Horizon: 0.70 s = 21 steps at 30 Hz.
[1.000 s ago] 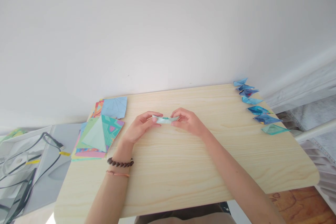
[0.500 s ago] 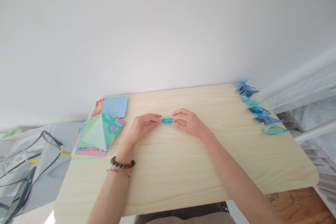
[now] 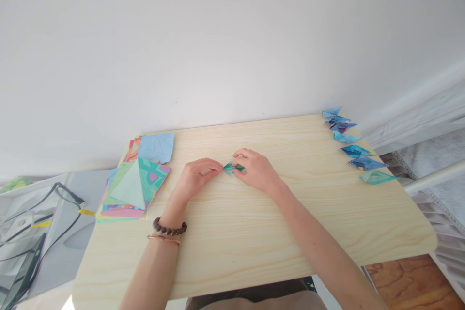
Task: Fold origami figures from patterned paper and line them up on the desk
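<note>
Between my hands, over the middle of the table, is a small green origami piece (image 3: 228, 169) with folded, pointed sides. My left hand (image 3: 198, 176) pinches its left tip between thumb and fingers; a dark bead bracelet and a thin cord are on that wrist. My right hand (image 3: 257, 169) closes over its right part, with the thumb in front and fingers behind, so that part is mostly hidden.
At the left lies a stack of patterned paper sheets (image 3: 156, 179), with a pale folded paper triangle (image 3: 129, 186) on top. Several blue and green folded paper pieces (image 3: 358, 151) line the table's right edge. A grey box with cables (image 3: 47, 223) stands beyond the left edge.
My right hand has shifted left from the piece's right tip to over its body. The green piece now looks taller and more closed. My left hand keeps its place. The view has turned slightly.
</note>
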Available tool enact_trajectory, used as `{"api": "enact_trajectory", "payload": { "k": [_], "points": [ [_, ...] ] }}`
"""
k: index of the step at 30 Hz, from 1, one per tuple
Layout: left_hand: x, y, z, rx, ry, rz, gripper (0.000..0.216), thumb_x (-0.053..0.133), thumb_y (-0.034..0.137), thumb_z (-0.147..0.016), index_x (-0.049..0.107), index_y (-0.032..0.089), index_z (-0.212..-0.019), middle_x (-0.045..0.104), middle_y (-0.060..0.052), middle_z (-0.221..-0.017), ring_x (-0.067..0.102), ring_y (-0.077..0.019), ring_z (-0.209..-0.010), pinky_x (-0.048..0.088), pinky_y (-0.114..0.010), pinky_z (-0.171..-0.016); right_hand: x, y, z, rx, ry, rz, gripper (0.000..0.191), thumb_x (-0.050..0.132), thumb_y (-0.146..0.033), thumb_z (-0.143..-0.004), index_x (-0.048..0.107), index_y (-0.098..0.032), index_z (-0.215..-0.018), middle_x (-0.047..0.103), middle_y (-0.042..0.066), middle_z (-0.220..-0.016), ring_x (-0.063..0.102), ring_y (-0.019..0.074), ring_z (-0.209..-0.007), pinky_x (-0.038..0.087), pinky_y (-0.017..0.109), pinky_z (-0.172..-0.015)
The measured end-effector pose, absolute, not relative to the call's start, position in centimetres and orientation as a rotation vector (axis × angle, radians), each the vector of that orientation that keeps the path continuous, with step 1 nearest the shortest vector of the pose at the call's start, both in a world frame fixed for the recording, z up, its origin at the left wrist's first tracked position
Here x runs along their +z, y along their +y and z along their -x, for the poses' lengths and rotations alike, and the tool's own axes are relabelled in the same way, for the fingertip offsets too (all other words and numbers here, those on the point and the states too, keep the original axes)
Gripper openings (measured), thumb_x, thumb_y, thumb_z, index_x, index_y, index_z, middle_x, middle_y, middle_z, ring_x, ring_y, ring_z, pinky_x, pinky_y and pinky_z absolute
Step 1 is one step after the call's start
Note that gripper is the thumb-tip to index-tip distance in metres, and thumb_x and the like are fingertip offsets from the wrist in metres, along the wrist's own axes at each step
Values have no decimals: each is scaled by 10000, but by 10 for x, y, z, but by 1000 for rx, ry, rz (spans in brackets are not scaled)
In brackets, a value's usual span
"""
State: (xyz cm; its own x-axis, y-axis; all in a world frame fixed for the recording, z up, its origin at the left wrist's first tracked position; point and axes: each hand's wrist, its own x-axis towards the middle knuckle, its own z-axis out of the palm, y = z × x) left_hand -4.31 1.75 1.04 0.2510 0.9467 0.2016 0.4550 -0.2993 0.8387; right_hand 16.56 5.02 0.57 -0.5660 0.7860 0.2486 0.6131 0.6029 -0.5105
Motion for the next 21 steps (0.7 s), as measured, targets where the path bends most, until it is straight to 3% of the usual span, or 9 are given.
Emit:
{"api": "enact_trajectory", "payload": {
  "k": [5,13,16,19,21],
  "points": [
    [10,16,42,927,1291,-1858,162,575,307,-806,712,221,-801,684,-56,-848,608,-194,-798,476,-263,-642,5,52,-154,405,-2481,1118,168,531,-168,-838,671,-215,-757,602,25,-1045,535,166,-885,388,319,-774],
    [7,17,45,950,1328,-1852,156,588,302,-797,718,220,-772,688,-53,-818,615,-191,-772,476,-258,-626,9,55,-150,327,-2518,1089,162,582,-216,-829,683,-207,-703,638,33,-998,485,215,-960,367,352,-738],
    [6,17,45,950,1380,-1817,160,615,318,-775,701,210,-855,690,-46,-829,622,-187,-766,489,-257,-626,9,54,-151,381,-2483,1108,156,596,-214,-816,682,-212,-686,633,23,-1029,487,221,-990,381,362,-776],
    [3,18,47,936,1412,-1785,217,632,338,-758,679,200,-919,691,-43,-877,633,-178,-754,511,-271,-670,8,52,-157,539,-2389,1095,78,619,-258,-800,689,-231,-779,605,25,-1099,511,204,-994,408,356,-840],
    [1,19,48,927,1419,-1786,213,630,348,-758,680,196,-899,689,-42,-888,633,-174,-745,515,-277,-688,9,51,-165,659,-2289,1066,165,616,-306,-800,665,-248,-946,581,34,-1142,526,194,-1008,419,351,-883]
  ]
}}
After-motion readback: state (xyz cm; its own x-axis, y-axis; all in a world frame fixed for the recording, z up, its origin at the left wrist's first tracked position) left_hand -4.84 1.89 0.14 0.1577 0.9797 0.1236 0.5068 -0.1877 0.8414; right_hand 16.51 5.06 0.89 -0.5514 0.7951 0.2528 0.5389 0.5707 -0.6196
